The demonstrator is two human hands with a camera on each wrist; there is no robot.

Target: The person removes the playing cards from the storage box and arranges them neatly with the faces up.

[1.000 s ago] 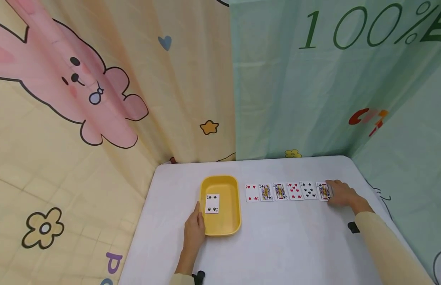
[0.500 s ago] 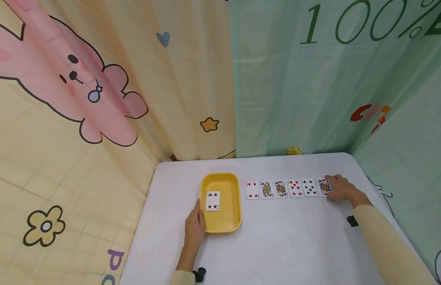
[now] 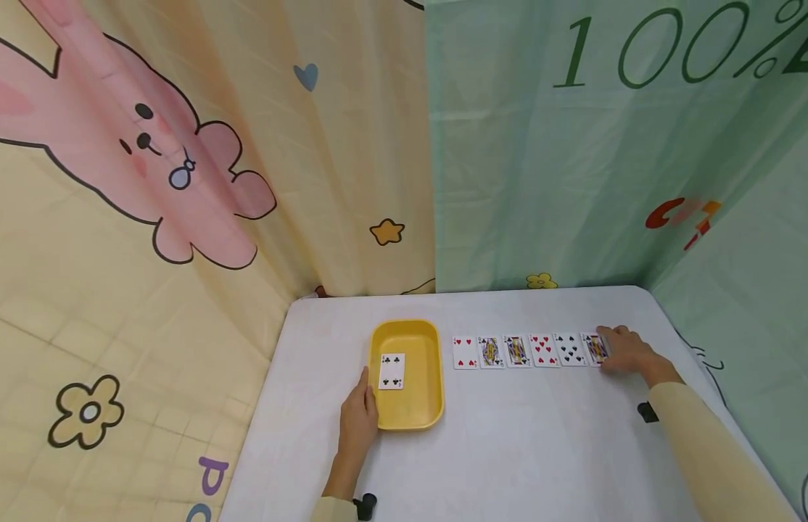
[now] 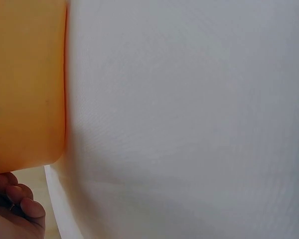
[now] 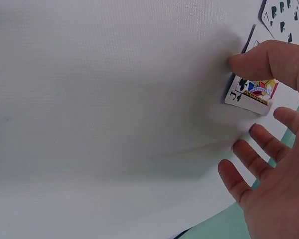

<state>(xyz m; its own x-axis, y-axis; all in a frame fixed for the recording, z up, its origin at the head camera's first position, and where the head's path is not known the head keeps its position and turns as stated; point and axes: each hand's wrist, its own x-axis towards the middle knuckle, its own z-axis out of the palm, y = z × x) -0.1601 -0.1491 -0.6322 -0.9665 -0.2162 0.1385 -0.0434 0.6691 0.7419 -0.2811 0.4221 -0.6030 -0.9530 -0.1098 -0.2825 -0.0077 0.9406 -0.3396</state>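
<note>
A yellow tray point(image 3: 410, 415) rests on the table, with a four of clubs point(image 3: 392, 372) lying face up inside. My left hand point(image 3: 359, 420) holds the tray's left side, thumb along the rim; in the left wrist view its curled fingers point(image 4: 33, 208) lie below the tray wall. To the right runs a row of face-up cards. My right hand point(image 3: 629, 353) is at the last one, a jack of clubs point(image 5: 259, 90), with thumb and index finger at opposite edges of it. That card bends slightly at one corner; the other fingers are spread off it.
From the tray outward the row shows a four of hearts point(image 3: 465, 353), two face cards point(image 3: 491, 353), a red heart card point(image 3: 544, 351) and a black spot card point(image 3: 570, 349). Printed curtains point(image 3: 352, 145) hang behind the white table point(image 3: 508, 449).
</note>
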